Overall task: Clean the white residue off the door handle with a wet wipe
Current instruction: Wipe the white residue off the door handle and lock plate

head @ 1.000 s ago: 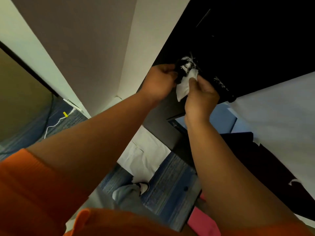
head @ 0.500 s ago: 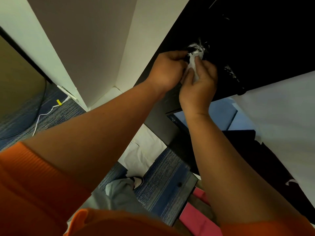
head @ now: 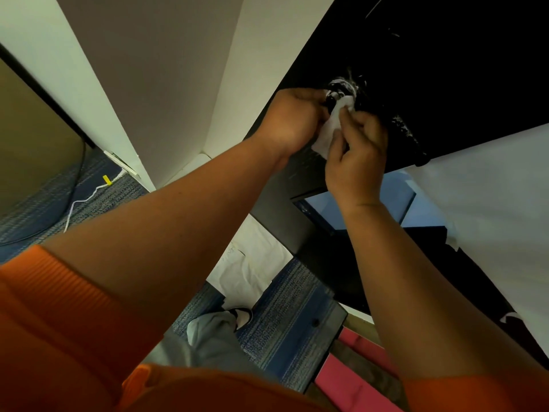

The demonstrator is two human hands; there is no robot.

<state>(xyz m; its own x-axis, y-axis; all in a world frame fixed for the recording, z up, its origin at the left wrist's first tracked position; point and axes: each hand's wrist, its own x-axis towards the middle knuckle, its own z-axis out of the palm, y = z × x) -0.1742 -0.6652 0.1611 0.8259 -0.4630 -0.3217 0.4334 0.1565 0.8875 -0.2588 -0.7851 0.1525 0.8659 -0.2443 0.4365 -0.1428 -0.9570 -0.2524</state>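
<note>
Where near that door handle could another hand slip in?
Bare black door lies above and to the right of the handle. The handle's base is crowded: the left hand, right hand and wipe meet there.

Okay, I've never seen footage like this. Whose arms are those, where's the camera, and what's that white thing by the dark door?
No machine here: a person wears a wide-angle camera on the head, looking forward and down, so both arms in orange sleeves are their own. The right hand pinches a white wet wipe and holds it against the door handle of a black door. White residue speckles the handle's bar. The left hand curls its fingers at the handle's round end; what they grip is hidden. Below lie blue carpet, a white paper sheet and a white cable.
</note>
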